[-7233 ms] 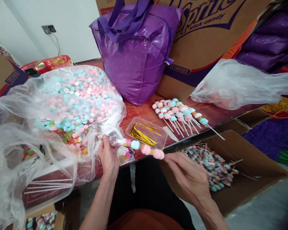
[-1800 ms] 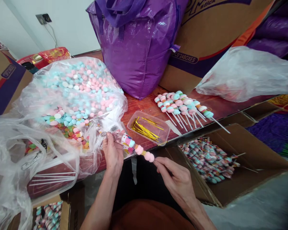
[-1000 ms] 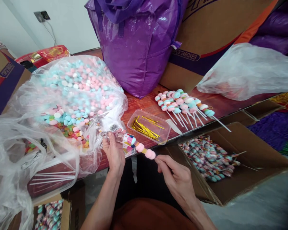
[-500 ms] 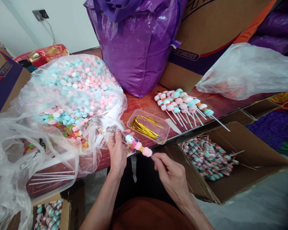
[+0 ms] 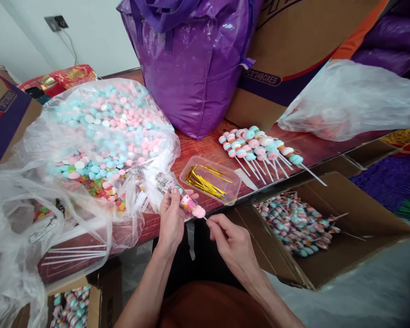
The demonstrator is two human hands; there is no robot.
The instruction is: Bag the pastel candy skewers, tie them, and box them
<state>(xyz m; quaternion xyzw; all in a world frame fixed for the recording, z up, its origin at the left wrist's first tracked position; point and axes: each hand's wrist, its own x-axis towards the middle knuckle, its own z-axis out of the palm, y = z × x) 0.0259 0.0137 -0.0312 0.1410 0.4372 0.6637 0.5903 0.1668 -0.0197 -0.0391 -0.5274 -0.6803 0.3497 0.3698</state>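
My left hand (image 5: pixel 171 217) is closed around a narrow printed plastic sleeve (image 5: pixel 167 183) at the table's front edge. A candy skewer (image 5: pixel 195 209) of pink and blue pieces is almost wholly inside the sleeve, with only the last pink piece showing. My right hand (image 5: pixel 229 237) pinches the skewer's white stick just behind that piece. A clear tub of gold twist ties (image 5: pixel 210 182) lies right beyond my hands. Several bare candy skewers (image 5: pixel 259 148) lie in a row farther right on the table.
A big clear bag of pink and blue candies (image 5: pixel 102 127) fills the table's left. A purple tote (image 5: pixel 194 68) and a cardboard carton (image 5: pixel 294 50) stand behind. An open box of wrapped skewers (image 5: pixel 297 223) sits low at the right. White sticks (image 5: pixel 75 255) lie lower left.
The skewer has slid steadily into the sleeve, from three pieces showing to one. My right hand has moved left toward my left hand.
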